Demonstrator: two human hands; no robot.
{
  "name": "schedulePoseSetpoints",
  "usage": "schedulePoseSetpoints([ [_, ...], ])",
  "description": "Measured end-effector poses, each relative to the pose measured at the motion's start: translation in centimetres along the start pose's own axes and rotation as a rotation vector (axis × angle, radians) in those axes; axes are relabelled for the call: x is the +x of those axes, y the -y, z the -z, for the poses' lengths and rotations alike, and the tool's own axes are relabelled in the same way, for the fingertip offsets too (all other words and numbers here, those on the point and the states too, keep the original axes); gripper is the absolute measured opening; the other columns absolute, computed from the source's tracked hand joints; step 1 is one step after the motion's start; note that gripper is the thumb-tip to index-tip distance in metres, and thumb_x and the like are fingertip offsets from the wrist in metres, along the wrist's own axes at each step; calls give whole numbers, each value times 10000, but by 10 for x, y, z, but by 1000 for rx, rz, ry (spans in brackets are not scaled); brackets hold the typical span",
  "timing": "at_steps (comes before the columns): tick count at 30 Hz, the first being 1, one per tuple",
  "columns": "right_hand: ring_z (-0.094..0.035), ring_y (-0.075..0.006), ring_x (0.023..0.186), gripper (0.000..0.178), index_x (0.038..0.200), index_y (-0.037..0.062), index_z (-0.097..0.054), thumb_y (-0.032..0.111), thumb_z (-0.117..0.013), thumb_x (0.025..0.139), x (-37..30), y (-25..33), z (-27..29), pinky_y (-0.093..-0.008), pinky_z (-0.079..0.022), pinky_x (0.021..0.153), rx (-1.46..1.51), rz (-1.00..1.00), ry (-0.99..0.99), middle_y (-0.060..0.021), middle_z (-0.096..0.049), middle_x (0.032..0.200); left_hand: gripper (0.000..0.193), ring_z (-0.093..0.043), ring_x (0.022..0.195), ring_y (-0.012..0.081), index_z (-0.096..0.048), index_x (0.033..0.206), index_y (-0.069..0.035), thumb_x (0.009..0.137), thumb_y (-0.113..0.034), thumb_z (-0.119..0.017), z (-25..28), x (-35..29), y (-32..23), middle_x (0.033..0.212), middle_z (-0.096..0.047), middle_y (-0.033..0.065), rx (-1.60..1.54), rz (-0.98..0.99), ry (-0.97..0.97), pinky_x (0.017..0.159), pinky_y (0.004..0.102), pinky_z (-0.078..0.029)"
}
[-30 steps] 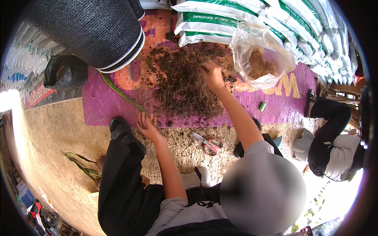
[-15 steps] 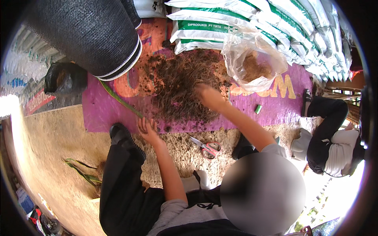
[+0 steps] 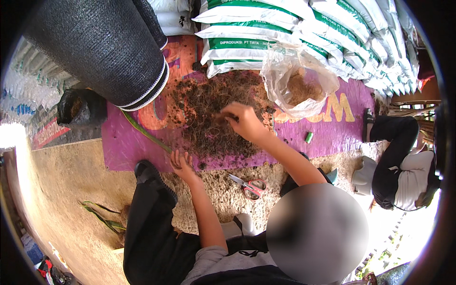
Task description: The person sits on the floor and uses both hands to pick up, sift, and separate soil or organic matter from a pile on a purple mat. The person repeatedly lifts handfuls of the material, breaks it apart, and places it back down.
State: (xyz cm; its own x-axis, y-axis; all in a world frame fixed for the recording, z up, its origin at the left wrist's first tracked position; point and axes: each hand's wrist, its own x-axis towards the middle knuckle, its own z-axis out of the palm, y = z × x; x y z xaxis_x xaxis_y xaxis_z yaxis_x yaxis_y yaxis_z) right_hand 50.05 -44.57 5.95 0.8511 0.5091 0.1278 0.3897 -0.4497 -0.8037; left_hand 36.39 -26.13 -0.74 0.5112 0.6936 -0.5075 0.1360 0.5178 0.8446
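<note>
My left hand is low at the near edge of the purple sheet, its fingers curled round the near end of a long green leaf. The leaf slants up and left, toward a black mesh roll. My right hand is over a spread heap of brown, root-like fibres and dark soil. Its fingers are bent and pinched together, with a few brown strands at the tips. Orange-handled scissors lie on the floor between my arms, blades pointing to the upper left.
A clear plastic bag with brown fibre stands right of the heap. Stacked white-and-green sacks line the back. The black mesh roll and a black bag are at left. A plant lies lower left; another person sits at right.
My right hand has lifted from the fibre heap and its fingers have drawn together. My left hand stays at the leaf's end. The whole view has shifted slightly.
</note>
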Motion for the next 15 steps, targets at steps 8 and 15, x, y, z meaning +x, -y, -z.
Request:
schedulePoseSetpoints([
  [8, -488, -373, 1067, 787, 1329, 63, -275, -31, -625, 630, 36, -113, 14, -393, -443, 844, -379, -358, -195, -310, -323, 1273, 406, -549, 958, 202, -385, 1231, -93, 862, -182, -530, -6, -5, 1, 1190, -467, 64, -3, 19, -6, 774, 311, -473],
  [15, -568, -364, 929, 604, 1211, -27, -423, 17, -605, 637, 34, -147, 3, -415, -464, 762, -629, -752, 221, -295, -536, 1037, 368, -547, 948, 198, -395, 1216, -92, 867, -127, -506, 2, 1, -5, 1183, -468, 65, -59, 5, -20, 778, 299, -461],
])
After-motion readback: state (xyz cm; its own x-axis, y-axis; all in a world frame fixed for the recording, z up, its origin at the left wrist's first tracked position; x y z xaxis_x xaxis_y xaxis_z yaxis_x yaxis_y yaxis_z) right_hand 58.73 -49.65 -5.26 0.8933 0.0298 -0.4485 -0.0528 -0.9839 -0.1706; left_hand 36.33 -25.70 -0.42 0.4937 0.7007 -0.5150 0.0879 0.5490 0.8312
